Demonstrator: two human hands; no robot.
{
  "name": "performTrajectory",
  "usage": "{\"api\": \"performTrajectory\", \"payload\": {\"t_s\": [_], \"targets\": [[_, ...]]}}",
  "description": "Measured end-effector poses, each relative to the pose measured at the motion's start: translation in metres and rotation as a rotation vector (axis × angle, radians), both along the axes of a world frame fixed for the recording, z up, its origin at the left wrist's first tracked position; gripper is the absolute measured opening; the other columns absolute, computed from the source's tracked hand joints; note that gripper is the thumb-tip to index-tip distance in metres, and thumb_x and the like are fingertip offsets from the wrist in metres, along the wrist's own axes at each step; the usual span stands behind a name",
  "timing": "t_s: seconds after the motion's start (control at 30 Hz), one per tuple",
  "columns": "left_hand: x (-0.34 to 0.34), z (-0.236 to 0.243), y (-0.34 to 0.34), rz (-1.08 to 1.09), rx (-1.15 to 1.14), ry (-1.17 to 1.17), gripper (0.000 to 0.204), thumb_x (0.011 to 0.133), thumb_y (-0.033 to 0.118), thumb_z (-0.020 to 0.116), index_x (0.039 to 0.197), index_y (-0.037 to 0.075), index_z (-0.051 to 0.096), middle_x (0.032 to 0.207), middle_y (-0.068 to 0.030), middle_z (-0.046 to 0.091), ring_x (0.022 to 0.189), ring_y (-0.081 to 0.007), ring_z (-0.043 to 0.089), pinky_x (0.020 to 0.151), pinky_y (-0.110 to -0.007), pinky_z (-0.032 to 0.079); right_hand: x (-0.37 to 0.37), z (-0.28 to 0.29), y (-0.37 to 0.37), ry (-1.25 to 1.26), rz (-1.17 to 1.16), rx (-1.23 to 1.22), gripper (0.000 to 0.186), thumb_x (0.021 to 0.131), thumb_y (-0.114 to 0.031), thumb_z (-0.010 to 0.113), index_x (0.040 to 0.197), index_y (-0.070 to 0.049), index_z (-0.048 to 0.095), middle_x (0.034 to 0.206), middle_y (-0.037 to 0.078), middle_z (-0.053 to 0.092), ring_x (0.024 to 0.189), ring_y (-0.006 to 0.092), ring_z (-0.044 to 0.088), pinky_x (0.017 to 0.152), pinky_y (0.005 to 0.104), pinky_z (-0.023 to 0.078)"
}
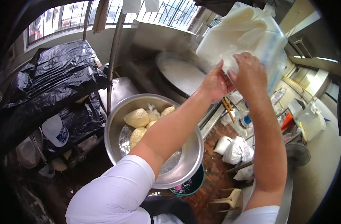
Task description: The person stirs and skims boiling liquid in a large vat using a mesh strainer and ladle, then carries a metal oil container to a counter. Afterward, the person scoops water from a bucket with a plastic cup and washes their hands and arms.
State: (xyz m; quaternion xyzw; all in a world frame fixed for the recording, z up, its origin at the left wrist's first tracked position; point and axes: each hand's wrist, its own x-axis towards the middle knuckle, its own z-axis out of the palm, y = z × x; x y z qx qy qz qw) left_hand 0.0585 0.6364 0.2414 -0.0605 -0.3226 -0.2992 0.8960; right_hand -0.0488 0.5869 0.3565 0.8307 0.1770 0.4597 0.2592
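Note:
A bundle of thin, whitish plastic bags (pixel 245 31) hangs at the upper right, its top layers loose and crumpled. My right hand (pixel 250 71) is at its lower edge, fingers bent and pinching the plastic. Just left of it is my left hand (pixel 218 81), palm turned up and thumb apart from the fingers, the thumb tip against the plastic; its fingertips are partly behind my right hand. Below my left forearm stands a wide metal basin (pixel 116 112) with several bagged, pale yellow crumbly portions (pixel 137 118) in it.
A large round pan (pixel 183 74) of whitish content sits behind my hands. Black plastic sheeting (pixel 62 67) covers a rack on the left, with a white bucket (pixel 55 130) below. White sacks (pixel 237 151), a stool (pixel 230 199) and a dark green tub (pixel 194 184) stand on the floor.

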Motion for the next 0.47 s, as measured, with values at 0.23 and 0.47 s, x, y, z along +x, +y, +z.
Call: {"api": "performTrajectory", "payload": {"t_s": [0.23,0.47], "targets": [[-0.035,0.017,0.009,0.373,0.226,-0.138,0.022,0.091,0.035,0.063,0.096,0.014,0.059,0.089,0.0002,0.062,0.083,-0.0151,0.062,0.076,-0.034,0.052,0.004,0.015,-0.026,0.158,-0.040,0.120,0.020,0.082,-0.026,0.067,0.089,-0.007,0.071,0.088,0.011,0.063,0.088,0.0305,0.063,0.077,0.0425,0.051],[-0.031,0.026,0.023,0.567,0.463,-0.177,0.031,0.087,0.034,0.071,0.105,0.014,0.055,0.093,0.0003,0.062,0.084,-0.0130,0.061,0.071,-0.032,0.050,-0.002,0.037,-0.030,0.461,0.090,0.542,0.030,0.086,-0.032,0.063,0.098,-0.007,0.072,0.107,0.019,0.066,0.097,0.0298,0.065,0.083,0.0372,0.050]]}}
